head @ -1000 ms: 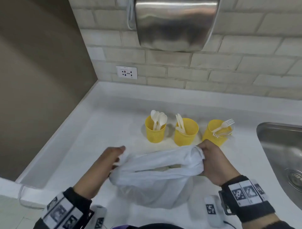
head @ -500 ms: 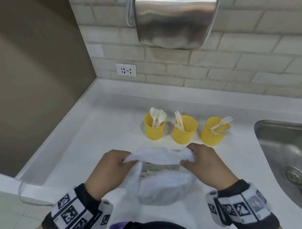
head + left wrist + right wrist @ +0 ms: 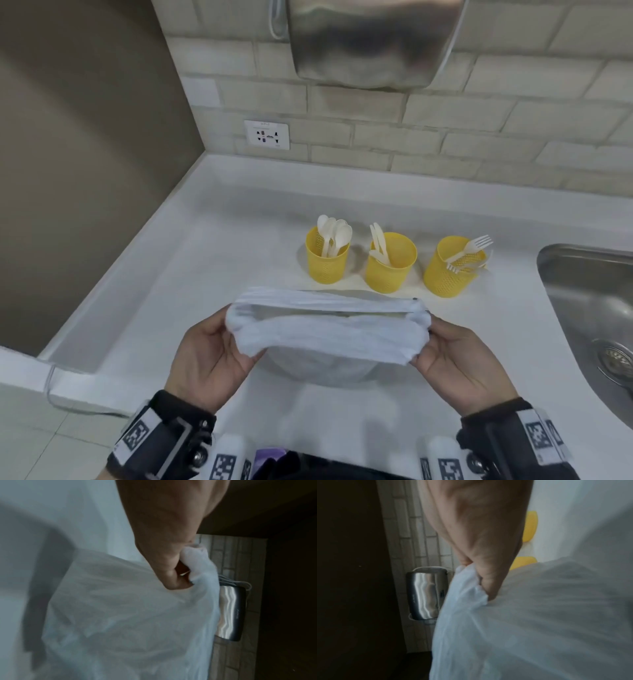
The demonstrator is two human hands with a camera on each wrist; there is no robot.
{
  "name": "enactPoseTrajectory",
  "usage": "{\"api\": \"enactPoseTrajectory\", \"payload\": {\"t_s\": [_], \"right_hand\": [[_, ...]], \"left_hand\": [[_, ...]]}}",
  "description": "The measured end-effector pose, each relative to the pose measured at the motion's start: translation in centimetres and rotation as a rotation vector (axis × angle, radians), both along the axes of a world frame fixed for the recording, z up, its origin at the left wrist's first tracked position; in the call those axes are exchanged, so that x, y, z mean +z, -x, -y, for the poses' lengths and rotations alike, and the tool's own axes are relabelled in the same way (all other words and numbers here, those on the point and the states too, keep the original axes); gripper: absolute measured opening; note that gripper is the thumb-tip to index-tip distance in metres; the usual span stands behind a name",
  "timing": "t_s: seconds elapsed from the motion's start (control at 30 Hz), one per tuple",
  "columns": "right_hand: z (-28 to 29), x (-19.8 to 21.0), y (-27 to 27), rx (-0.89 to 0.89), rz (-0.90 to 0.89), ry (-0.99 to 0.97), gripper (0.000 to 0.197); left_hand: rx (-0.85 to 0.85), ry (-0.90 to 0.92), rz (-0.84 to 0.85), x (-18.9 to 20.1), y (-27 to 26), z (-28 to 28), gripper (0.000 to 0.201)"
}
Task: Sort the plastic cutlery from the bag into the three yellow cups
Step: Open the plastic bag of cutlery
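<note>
While two hands (left (image 3: pixel 209 356), right (image 3: pixel 459 366)) clamp fingers on one bag (image 3: pixel 329 329), three cups (image 3: pixel 390 262) stand beyond, perhaps four spoons (image 3: pixel 334 233).

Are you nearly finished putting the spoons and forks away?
Some is done: spoons fill the left cup, knives the middle, forks the right. Now the left hand and right hand stretch the white bag open. Whether any cutlery remains inside is hidden.

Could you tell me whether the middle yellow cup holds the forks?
No, the middle yellow cup holds knives; the forks sit in the right yellow cup.
</note>
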State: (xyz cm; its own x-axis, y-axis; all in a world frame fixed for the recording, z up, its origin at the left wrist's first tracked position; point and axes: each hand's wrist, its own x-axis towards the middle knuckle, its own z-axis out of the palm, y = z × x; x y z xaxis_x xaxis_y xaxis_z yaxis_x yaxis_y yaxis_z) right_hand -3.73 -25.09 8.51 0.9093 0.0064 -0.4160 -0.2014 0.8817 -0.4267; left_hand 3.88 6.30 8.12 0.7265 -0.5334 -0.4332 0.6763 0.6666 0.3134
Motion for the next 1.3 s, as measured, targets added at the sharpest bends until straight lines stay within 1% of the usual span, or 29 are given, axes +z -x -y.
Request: {"api": "enactPoseTrajectory", "payload": {"t_s": [0.07,0.1,0.13,0.2,0.23,0.27,0.3,0.33,0.37,0.4,0.43,0.5,0.57,0.6,0.63,0.67,0.73,0.77,0.8,0.83,0.9,0.93,0.97,1.0,1.07,1.13,1.2,1.27,1.3], "right_hand": [[0.4,-1.1,0.1,0.044,0.014,-0.083,0.065],[0.3,-1.4,0.0,0.089,-0.008,-0.096,0.049],[-0.1,-1.3,-0.1,0.157,-0.002,-0.106,0.043],[0.1,-2.9,-0.4,0.201,0.057,-0.127,0.065],[0.2,-3.2,-0.5,0.202,0.003,-0.090,0.086],[0.3,-3.3,-0.6,0.193,-0.066,-0.030,0.094],[0.3,-3.4,-0.5,0.153,-0.124,0.074,0.082],[0.2,-3.1,-0.5,0.100,-0.154,0.171,0.061],[0.4,-2.9,-0.3,0.052,-0.173,0.268,0.046],[0.4,-2.7,-0.1,0.027,-0.164,0.384,0.039],[0.4,-2.5,0.2,0.029,-0.145,0.565,0.037],[0.0,-1.4,0.5,0.167,-0.077,1.066,0.049],[-0.7,-1.1,0.7,0.359,-0.012,1.577,0.053],[-1.3,-1.0,0.5,0.355,0.042,1.771,0.042],[-1.6,-1.3,0.1,0.309,0.090,1.905,0.022],[-1.8,-1.3,-0.2,0.269,0.133,1.965,0.016],[-1.5,-2.2,-0.9,0.200,0.152,1.979,0.039],[-1.2,-2.4,-1.4,0.147,0.085,1.855,0.044],[-1.0,-2.2,-1.8,0.100,0.000,1.624,0.048],[-0.7,-2.3,-2.2,0.075,-0.090,1.304,0.051],[0.0,-2.5,-2.4,0.144,-0.247,0.607,0.043],[0.2,-2.6,-2.3,0.172,-0.291,0.365,0.040],[0.5,-3.1,-2.1,0.167,-0.313,0.242,0.040],[0.7,-3.4,-1.8,0.166,-0.320,0.233,0.041],[1.1,-3.8,-1.7,0.171,-0.312,0.420,0.040],[1.2,-3.6,-1.3,0.224,-0.296,0.903,0.044],[1.2,-2.8,0.0,0.350,-0.300,1.392,0.052],[0.8,-1.5,1.4,0.402,-0.310,1.683,0.061],[0.7,-1.0,2.0,0.456,-0.320,1.733,0.063]], "left_hand": [[-0.111,0.030,0.003,-0.4,0.0,0.2,0.047],[-0.150,-0.002,0.039,0.0,0.1,0.6,0.041],[-0.167,-0.086,0.065,0.0,0.0,1.0,0.033],[-0.145,-0.346,0.088,0.1,0.2,1.9,0.027],[-0.187,-0.395,0.086,-0.1,0.1,1.9,0.031],[-0.238,-0.422,0.072,-0.3,0.0,1.7,0.035],[-0.252,-0.496,0.054,-0.8,-0.3,1.3,0.040],[-0.257,-0.602,0.062,-1.0,-0.4,0.9,0.044],[-0.257,-0.762,0.112,-1.1,-0.5,0.9,0.050],[-0.257,-0.963,0.197,-1.0,-0.5,0.8,0.056],[-0.258,-1.171,0.348,-0.7,-0.2,0.9,0.062],[-0.283,-1.512,0.762,-0.2,0.4,1.0,0.069],[-0.339,-1.771,1.078,-0.7,0.8,1.3,0.055],[-0.313,-1.848,1.169,-0.7,0.7,1.7,0.039],[-0.262,-1.869,1.224,-0.9,0.4,2.1,0.026],[-0.197,-1.829,1.252,-0.9,0.2,2.5,0.021],[-0.083,-1.701,1.200,-1.4,-0.6,2.8,0.027],[-0.040,-1.607,1.085,-1.3,-1.0,2.8,0.034],[-0.015,-1.454,0.899,-1.0,-1.1,2.8,0.041],[-0.020,-1.253,0.667,-0.6,-1.0,2.9,0.044],[-0.135,-0.887,0.253,0.0,-0.4,3.4,0.034],[-0.177,-0.788,0.122,-0.3,-0.1,3.5,0.030],[-0.199,-0.726,0.053,-0.7,0.1,3.5,0.028],[-0.230,-0.696,0.040,-1.1,0.2,3.4,0.031],[-0.327,-0.784,0.110,-1.6,0.2,3.2,0.049],[-0.396,-1.125,0.342,-1.1,0.4,2.8,0.065],[-0.504,-1.500,0.581,-0.2,1.0,1.9,0.071],[-0.604,-1.641,0.656,0.8,1.8,1.4,0.075],[-0.636,-1.640,0.650,1.3,2.1,1.3,0.072]]}}
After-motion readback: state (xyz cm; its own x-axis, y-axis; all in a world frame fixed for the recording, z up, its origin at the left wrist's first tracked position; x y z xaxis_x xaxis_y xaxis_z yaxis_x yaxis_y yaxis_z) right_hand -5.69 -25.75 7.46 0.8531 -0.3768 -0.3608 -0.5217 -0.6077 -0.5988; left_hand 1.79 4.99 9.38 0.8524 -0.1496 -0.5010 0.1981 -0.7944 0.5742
